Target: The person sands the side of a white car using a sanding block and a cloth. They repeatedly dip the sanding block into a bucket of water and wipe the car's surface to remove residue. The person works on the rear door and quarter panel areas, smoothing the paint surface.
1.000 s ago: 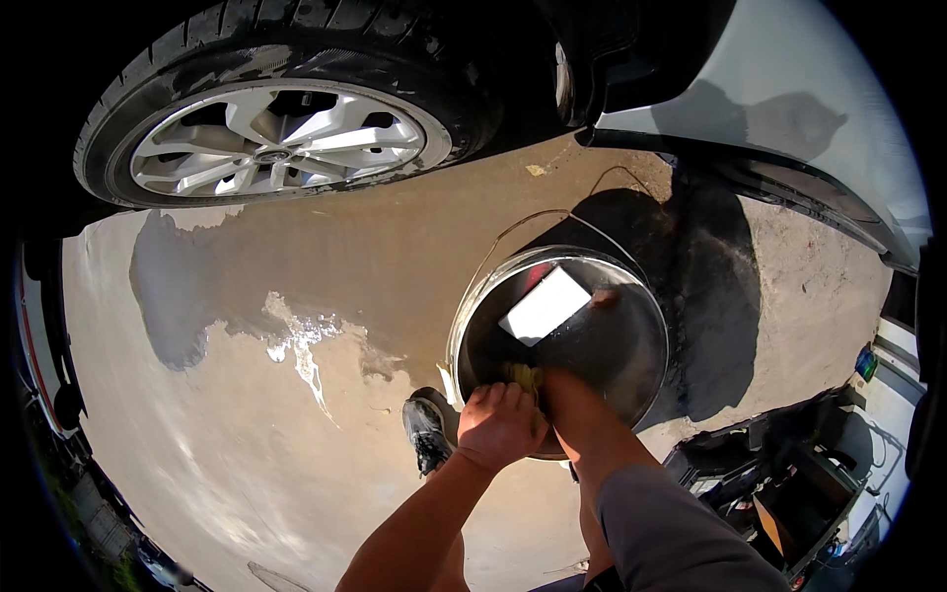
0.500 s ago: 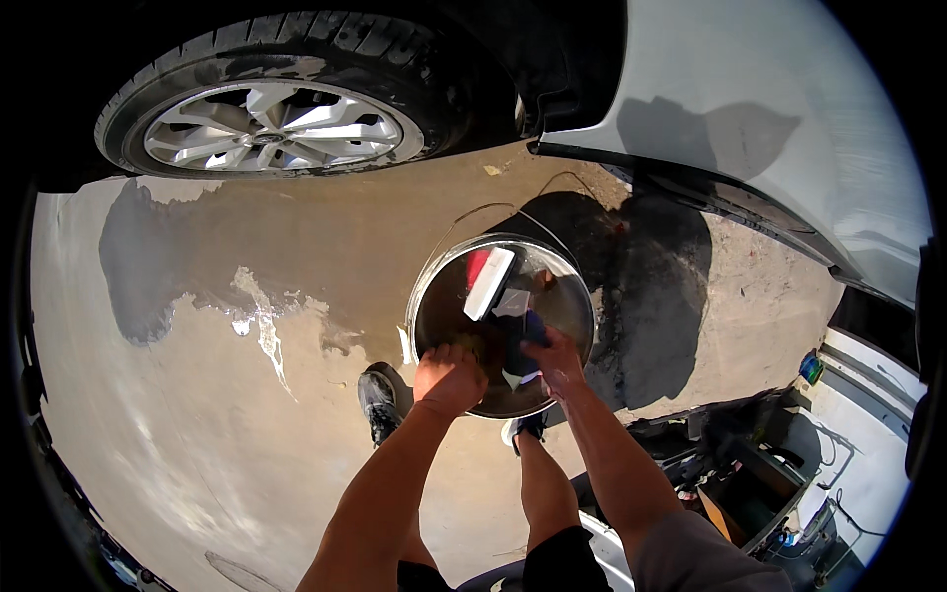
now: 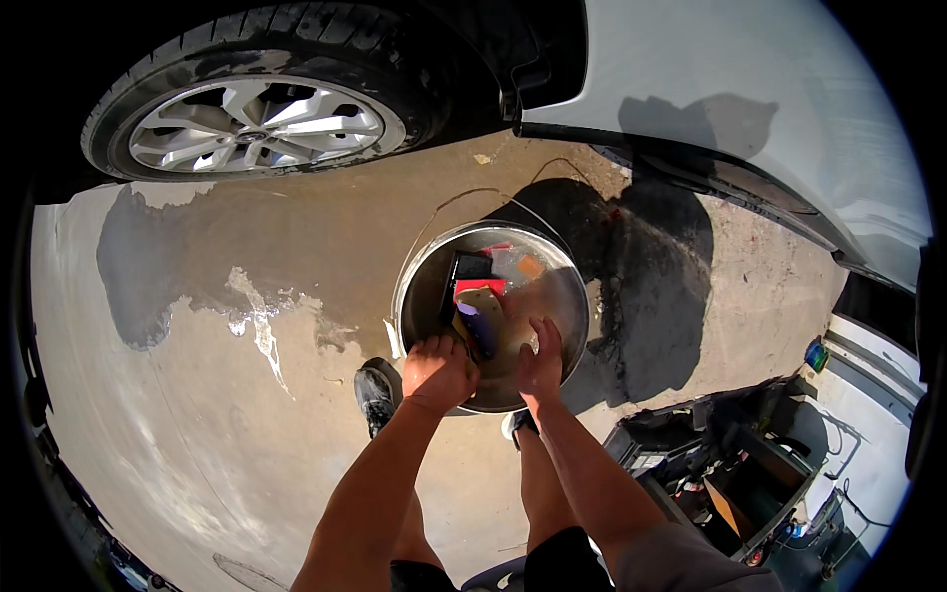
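Observation:
A round metal bucket (image 3: 419, 286) with a thin wire handle stands on the ground, with water inside. My left hand (image 3: 439, 373) reaches over its near left rim, fingers curled closed; whatever they grip is hidden below the knuckles. At the near right side, my right hand (image 3: 540, 363) hangs over the water with fingers apart and nothing in them. Between the hands and the far wall lie a purple piece (image 3: 475, 328), a tan sponge-like piece (image 3: 480, 299), a red piece (image 3: 490, 284), a black block (image 3: 473, 266) and an orange block (image 3: 531, 265).
A car wheel (image 3: 252, 133) and a pale car body panel (image 3: 710, 69) stand beyond the bucket. Wet patches (image 3: 148, 266) mark the concrete. My shoe (image 3: 374, 395) is left of the bucket. At the lower right sits a dark open bin (image 3: 769, 493) with assorted items.
My right hand has let go of the dark and purple piece and opened. The white-edged block has toppled, and the pieces have shifted within the bucket. My left hand stays closed near the rim.

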`<state>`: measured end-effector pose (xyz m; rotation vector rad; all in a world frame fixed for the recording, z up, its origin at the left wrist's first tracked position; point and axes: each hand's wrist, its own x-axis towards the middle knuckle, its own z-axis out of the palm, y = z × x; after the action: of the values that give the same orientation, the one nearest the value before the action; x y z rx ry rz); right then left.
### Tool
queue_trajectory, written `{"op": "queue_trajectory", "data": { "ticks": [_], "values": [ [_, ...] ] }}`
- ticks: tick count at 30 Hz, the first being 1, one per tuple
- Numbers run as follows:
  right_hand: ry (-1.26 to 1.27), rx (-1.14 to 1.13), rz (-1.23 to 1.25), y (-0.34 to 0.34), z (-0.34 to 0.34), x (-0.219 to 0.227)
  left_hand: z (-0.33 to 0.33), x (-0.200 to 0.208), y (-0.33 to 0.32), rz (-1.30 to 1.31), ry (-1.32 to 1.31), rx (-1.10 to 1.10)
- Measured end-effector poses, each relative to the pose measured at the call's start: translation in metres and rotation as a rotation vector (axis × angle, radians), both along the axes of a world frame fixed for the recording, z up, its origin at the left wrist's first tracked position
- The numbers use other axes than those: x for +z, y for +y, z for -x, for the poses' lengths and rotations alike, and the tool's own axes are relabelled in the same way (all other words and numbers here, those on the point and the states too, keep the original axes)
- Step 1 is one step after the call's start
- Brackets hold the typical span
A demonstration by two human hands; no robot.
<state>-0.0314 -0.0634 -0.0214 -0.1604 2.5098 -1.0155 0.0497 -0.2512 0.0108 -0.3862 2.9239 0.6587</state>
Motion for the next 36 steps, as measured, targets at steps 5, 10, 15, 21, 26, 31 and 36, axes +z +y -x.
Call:
{"op": "queue_trajectory", "data": {
  "ticks": [5,10,15,21,26,31,36],
  "values": [
    [-0.333,-0.408,-0.133,-0.03,0.053,-0.109,0.0,-0.001,0.003,-0.013,0.028,0.022],
    [-0.545,-0.096,-0.235,0.001,0.073,-0.189,0.016,-0.003,0.011,-0.039,0.115,-0.021],
    [-1.048,-0.318,0.599,-0.047,0.018,-0.119,0.0,0.001,-0.002,0.011,0.032,-0.001],
    [-1.158,-0.612,0.871,-0.029,0.054,-0.055,0.003,0.0,0.001,-0.017,0.042,-0.011],
    [-1.116,-0.751,1.278,-0.006,0.059,-0.031,0.0,-0.001,0.002,-0.049,0.006,-0.045],
    [-0.933,-1.023,0.701,-0.042,0.029,-0.031,-0.006,0.001,-0.001,-0.053,0.027,-0.031],
    [-0.421,0.253,-0.546,0.006,0.001,-0.169,0.003,0.001,0.003,-0.119,0.09,-0.061]
  ]
}}
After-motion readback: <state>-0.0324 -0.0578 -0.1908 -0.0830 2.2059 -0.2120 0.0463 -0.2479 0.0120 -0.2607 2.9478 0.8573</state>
